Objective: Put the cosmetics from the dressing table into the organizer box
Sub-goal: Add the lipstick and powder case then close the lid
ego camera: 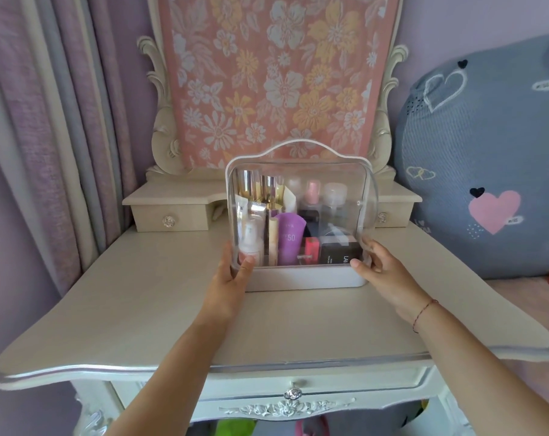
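The organizer box [301, 221] stands upright on the bench [141, 297], its clear lid closed over the cosmetics [289, 237]. The left hand [232, 272] grips the lower left corner; the right hand [377, 265] grips the lower right, fingers [369, 245] wrapped around the edge.

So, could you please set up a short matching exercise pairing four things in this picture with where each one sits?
Things:
1. purple tube
2. black box
3. left hand
4. right hand

Places:
A. on the organizer box's lower right corner
B. inside, front right
C. on the clear cover's lower left corner
D. inside, front middle

Pairs: 1-D, 2-B, 3-C, 4-A
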{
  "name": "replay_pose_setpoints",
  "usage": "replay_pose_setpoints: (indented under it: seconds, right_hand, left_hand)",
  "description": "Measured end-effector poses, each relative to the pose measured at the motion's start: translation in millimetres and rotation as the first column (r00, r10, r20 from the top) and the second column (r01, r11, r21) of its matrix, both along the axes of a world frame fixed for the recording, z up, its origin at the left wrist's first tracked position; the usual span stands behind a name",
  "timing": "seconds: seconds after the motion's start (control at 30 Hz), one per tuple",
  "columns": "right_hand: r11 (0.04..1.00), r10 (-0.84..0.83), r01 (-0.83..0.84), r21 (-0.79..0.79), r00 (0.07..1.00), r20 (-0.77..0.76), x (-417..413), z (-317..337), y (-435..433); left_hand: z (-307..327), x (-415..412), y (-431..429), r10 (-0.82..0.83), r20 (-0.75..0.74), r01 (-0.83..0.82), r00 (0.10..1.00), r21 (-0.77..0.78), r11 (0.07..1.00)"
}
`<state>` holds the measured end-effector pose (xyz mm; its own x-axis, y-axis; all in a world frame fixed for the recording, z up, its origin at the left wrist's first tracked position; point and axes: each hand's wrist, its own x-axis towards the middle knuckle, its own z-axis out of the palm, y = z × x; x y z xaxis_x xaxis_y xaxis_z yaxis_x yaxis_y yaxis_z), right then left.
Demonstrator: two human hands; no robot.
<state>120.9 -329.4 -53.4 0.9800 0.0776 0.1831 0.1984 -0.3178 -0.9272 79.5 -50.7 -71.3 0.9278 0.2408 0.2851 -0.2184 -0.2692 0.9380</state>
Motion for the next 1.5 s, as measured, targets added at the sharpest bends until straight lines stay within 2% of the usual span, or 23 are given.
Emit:
replay_pose_setpoints:
  seconds: [0.27, 0.4, 0.67, 0.8, 1.5]
  right_hand:
    - [0.999, 0.046, -0.046, 0.004, 0.999, 0.002, -1, -2, 26]
    - [0.997, 0.083, -0.083, 0.003, 0.997, -0.009, 0, -2, 46]
    - [0.99, 0.144, -0.144, 0.012, 0.99, -0.01, -3, 0, 97]
    - [0.983, 0.181, -0.181, -0.001, 0.983, 0.006, -6, 1, 126]
    - [0.971, 0.236, -0.236, -0.024, 0.972, 0.01, -4, -6, 220]
  left_hand:
    - [0, 0, 28, -0.025, 0.014, 0.026, 1.0, -0.057, 0.998]
    - [-1, -1, 50, 0.025, 0.003, -0.025, 1.0, -0.074, 0.997]
    - [2, -10, 99, 0.108, 0.101, -0.109, 0.989, 0.008, 0.994]
    - [1, -13, 130, 0.163, 0.1, -0.169, 0.982, 0.053, 0.984]
    - [2, -20, 238, 0.164, -0.03, -0.164, 0.986, 0.01, 0.986]
